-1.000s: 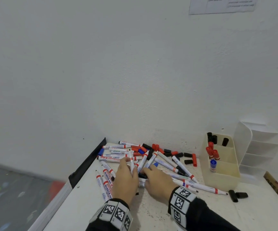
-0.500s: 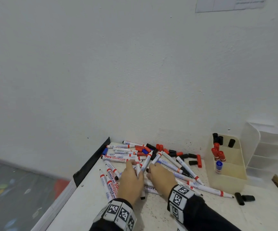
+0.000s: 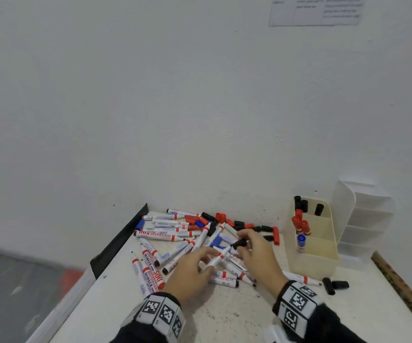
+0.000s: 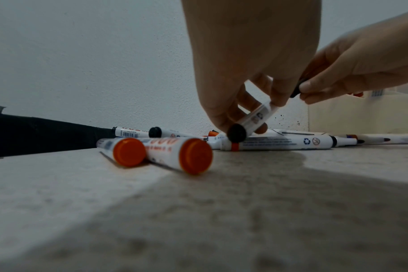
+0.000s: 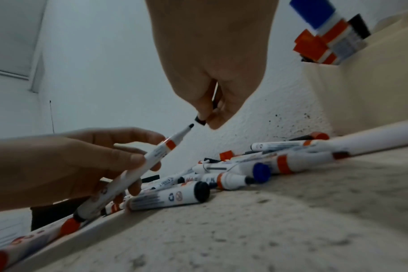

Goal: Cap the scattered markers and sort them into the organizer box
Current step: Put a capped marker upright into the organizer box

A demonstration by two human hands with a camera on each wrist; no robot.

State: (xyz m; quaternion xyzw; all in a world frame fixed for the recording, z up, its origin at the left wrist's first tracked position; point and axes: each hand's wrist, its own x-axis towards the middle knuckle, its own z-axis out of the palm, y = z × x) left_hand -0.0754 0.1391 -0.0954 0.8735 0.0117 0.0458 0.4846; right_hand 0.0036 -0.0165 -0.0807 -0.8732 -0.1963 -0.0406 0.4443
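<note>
Nearest the observer, both wrists wore black-and-white coded bands [image 3: 161, 315] above dark sleeves. The left hand [image 3: 190, 271] was raised just above the bench [image 3: 224, 318]; its grip was closed around the barrel of an uncapped marker [image 5: 138, 169], thumb and fingers curled about it, the black tip angled upward and the black end plug pointing down toward the bench. The right hand [image 3: 256, 256] sat just beyond it, its grip pinched on a black cap [image 5: 200, 120] between thumb and fingertips. The cap's open mouth faced the marker tip; the two were very close but apart in the right wrist view.

Beneath and beyond the hands lay the scattered markers [image 3: 165, 235], mostly uncapped, white-bodied with red collars, several crossing one another. Loose caps [image 3: 249, 225] in red, black and blue lay behind these, near the wall [image 3: 175, 120].

To the right stood the cream organizer box [image 3: 311, 266], holding one blue-capped marker [image 3: 300, 241] in the near compartment, red-capped markers [image 3: 301, 222] in the middle one, and black-capped markers [image 3: 303, 205] at the back. Two black caps [image 3: 334, 285] lay on the bench by the box's near corner. A white tiered rack [image 3: 365, 214] stood behind the box. A printed sheet [image 3: 316, 9] was fixed high on the wall.
</note>
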